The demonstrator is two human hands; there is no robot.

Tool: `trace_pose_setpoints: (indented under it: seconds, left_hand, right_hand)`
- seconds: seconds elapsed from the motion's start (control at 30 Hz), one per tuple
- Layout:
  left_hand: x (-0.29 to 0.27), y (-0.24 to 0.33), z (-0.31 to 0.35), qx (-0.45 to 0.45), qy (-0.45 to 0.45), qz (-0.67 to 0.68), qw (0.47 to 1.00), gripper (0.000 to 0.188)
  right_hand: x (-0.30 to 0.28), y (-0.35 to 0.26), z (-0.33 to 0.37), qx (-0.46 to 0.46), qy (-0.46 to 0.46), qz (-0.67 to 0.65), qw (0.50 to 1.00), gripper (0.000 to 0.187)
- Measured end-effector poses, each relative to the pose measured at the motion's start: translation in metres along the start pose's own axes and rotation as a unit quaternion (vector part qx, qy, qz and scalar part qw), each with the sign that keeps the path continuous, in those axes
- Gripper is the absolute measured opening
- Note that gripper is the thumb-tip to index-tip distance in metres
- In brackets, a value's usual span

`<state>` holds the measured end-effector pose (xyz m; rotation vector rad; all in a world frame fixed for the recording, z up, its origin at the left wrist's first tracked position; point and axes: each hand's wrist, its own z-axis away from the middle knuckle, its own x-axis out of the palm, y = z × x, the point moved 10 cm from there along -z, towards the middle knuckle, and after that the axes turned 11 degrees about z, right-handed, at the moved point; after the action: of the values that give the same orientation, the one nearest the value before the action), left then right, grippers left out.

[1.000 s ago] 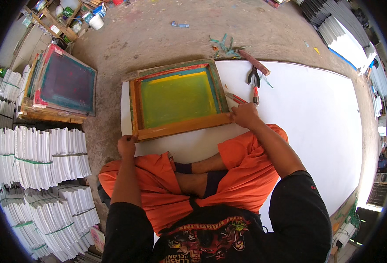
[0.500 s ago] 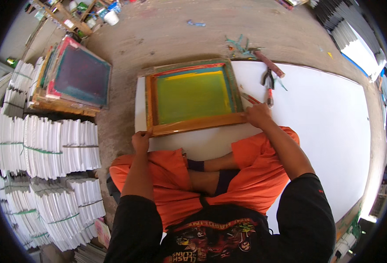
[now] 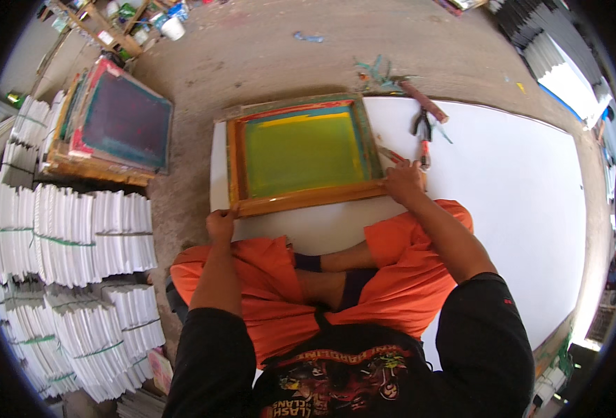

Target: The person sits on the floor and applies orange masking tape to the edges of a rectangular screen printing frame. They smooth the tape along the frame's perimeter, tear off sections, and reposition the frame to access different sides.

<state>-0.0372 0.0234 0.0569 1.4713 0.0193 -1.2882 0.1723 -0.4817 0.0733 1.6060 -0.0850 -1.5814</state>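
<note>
A wooden screen-printing frame (image 3: 236, 167) with yellow-green mesh lies on a large white sheet (image 3: 517, 181) in front of my crossed legs. Shiny brown tape (image 3: 308, 200) runs along its near side. My left hand (image 3: 220, 226) is closed at the near left corner, its fingertips pinching the edge. At the near right corner my right hand (image 3: 404, 185) is bent over the frame's end, fingers pressed against it; whether it also grips something is hidden. Just beyond the right hand lie a slim red-handled tool (image 3: 391, 155) and pliers (image 3: 424, 131) with dark and red parts.
A reddish-brown stick (image 3: 423, 101) and green string scraps (image 3: 378, 72) lie beyond the pliers. To the left, more printing frames (image 3: 128, 118) lean beside tied stacks of white sheets (image 3: 92, 230). A white tub (image 3: 173, 28) stands at the far left, more stacked sheets (image 3: 555, 66) at the far right.
My right hand has shifted slightly at the near right corner, its fingers bending further over the frame. My left hand stays at its corner. The whole view has slid a little.
</note>
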Motion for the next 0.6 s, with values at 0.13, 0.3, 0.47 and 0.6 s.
trace_pose_setpoints:
  seconds: [0.13, 0.3, 0.47, 0.6]
  left_hand:
    - [0.001, -0.015, -0.007, 0.004, -0.005, 0.060, 0.998, 0.049]
    - [0.003, 0.012, 0.005, -0.013, -0.029, 0.018, 0.999, 0.049]
    - [0.002, 0.000, 0.000, -0.007, -0.018, 0.028, 0.999, 0.050]
    - [0.005, -0.004, -0.002, 0.003, -0.030, 0.044, 0.999, 0.051]
  right_hand:
    - [-0.006, 0.014, 0.004, 0.001, -0.087, -0.140, 0.986, 0.056]
    - [-0.012, 0.028, 0.012, -0.013, -0.174, -0.165, 0.971, 0.058]
    - [-0.001, 0.022, 0.005, -0.011, -0.128, -0.175, 0.976, 0.063]
    - [0.003, 0.016, 0.000, -0.009, -0.111, -0.175, 0.978, 0.062]
